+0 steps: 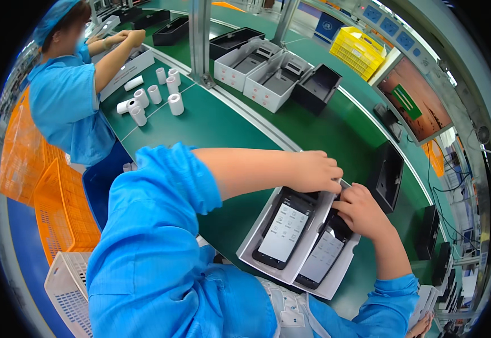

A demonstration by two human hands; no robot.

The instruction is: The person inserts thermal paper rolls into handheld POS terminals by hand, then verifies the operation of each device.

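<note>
Two open white boxes stand side by side on the green bench in front of me. In the left box [248,250] lies a black handheld terminal [282,232] with a lit screen of icons. The right box [345,263] holds a similar terminal [323,253], its screen dimmer. My left hand [316,172] reaches across the far end of the left box, fingers curled at the far corner where the boxes meet. Bent over the far end of the right terminal, my right hand [364,211] has its fingers closed inside the box; what they grip is hidden.
Several white paper rolls [175,104] stand at the left, near a co-worker [68,84] in blue. More white boxes [268,93] and black trays [317,87] line the belt [335,132]. A monitor [414,101] and yellow crate [358,52] are at the right; orange crates [68,214] at left.
</note>
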